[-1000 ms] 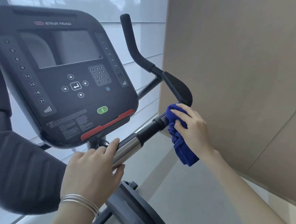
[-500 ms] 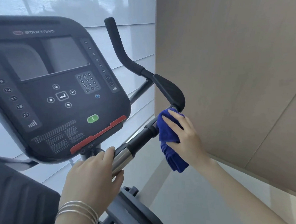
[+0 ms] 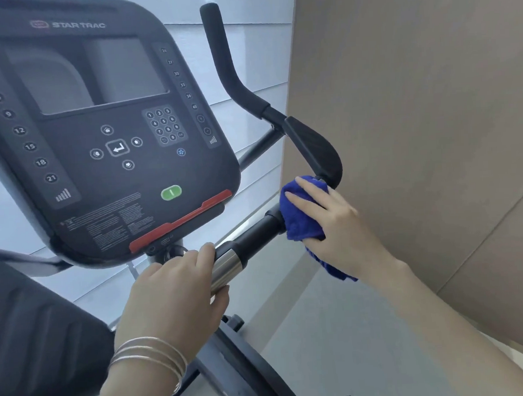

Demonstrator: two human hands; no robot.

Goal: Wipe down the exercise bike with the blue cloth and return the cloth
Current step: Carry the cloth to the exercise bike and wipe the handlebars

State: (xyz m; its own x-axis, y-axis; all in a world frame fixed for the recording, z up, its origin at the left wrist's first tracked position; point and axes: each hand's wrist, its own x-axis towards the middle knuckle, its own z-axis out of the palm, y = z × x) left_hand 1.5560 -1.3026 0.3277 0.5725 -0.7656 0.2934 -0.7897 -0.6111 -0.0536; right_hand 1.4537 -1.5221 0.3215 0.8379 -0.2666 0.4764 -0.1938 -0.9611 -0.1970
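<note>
Your right grip (image 3: 331,224) is closed over the blue cloth (image 3: 298,223), fingers draped on top, clamping it around the outer end of the exercise bike's (image 3: 242,368) black handlebar (image 3: 256,233), just below the black elbow pad (image 3: 315,152), while the cloth's loose end hangs under your wrist. Your left grip (image 3: 174,290), with thin silver bangles (image 3: 150,355) at the wrist, is curled around the same handlebar at its chrome sleeve (image 3: 226,269), near the cloth but apart from it. The dark Star Trac console (image 3: 114,129) stands above your left grip, and a tan wall panel (image 3: 415,99) is on the right.
</note>
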